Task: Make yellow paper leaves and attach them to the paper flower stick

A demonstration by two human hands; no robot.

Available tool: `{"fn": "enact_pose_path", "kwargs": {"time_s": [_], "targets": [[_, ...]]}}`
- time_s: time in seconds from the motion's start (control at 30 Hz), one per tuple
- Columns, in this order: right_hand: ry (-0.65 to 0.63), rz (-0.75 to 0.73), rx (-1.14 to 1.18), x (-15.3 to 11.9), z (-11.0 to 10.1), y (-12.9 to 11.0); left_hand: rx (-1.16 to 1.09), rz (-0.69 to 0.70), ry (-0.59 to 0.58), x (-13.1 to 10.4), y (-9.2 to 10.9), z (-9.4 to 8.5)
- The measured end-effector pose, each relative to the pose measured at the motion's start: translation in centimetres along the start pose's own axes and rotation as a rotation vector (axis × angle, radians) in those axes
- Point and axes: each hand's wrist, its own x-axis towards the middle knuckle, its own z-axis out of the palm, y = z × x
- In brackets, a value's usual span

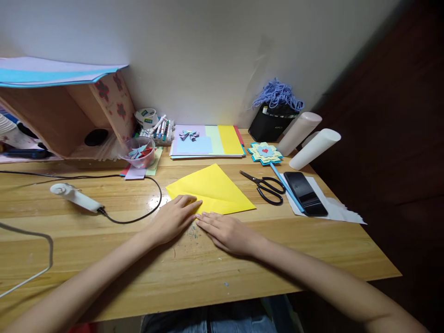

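A sheet of yellow paper [215, 185] lies folded on the wooden table, one corner pointing away from me and a crease running across it. My left hand [178, 213] rests flat on its near left part, fingers stretched out. Beside it, my right hand [225, 231] presses its fingertips on the near edge, palm down, nearly touching the left fingers. Both hands are open and grip nothing. To the right of the paper lie black-handled scissors [268, 187], their tips pointing to the back left. The near left corner of the paper is hidden under my hands.
A hot glue gun [76, 196] with a black cable lies left. Behind are a plastic cup [138, 155] of paper scraps, markers [163, 127] and stacked coloured paper [225, 138]. A paper flower [265, 152], phone [305, 194], paper rolls [315, 148] and black holder [272, 122] stand or lie right.
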Motion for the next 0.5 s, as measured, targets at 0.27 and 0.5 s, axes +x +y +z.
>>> {"fn": "enact_pose_path", "kwargs": {"time_s": [0.27, 0.5], "targets": [[-0.018, 0.092, 0.015, -2.8, -1.2, 1.2, -0.024, -0.015, -0.036, -0.2, -1.2, 0.4], [0.026, 0.266, 0.09, -7.7, -2.5, 3.2, -0.031, -0.02, -0.074, 0.0, -1.2, 0.2]]}}
